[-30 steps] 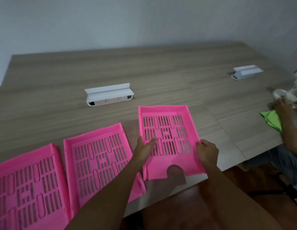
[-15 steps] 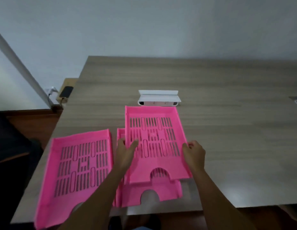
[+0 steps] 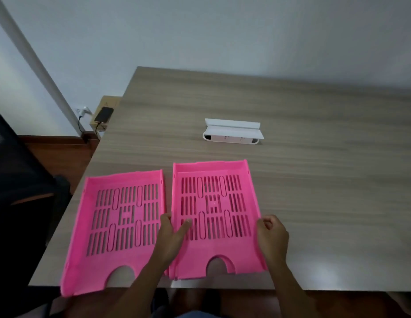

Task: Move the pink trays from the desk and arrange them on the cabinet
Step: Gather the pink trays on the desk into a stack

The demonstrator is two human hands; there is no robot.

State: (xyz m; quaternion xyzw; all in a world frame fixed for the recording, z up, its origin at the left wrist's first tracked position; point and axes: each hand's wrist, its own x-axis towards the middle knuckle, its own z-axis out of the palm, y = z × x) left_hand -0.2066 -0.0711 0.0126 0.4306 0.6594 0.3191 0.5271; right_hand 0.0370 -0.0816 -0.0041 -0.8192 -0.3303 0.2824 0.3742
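Two pink slotted trays show on the wooden desk near its front edge. The right pink tray rests nested on another pink tray, whose edge peeks out underneath at the front left. My left hand grips its left rim with the thumb inside. My right hand grips its right rim. The left pink tray lies alone beside it, its front end overhanging the desk edge, touched by neither hand.
A white socket box with a raised lid sits on the desk behind the trays. Off the desk's left end are a phone on a small box, a wall plug and a dark chair.
I carried the right-hand tray leftward and set it down onto the middle tray, so it now sits nested and aligned. My view turned left.
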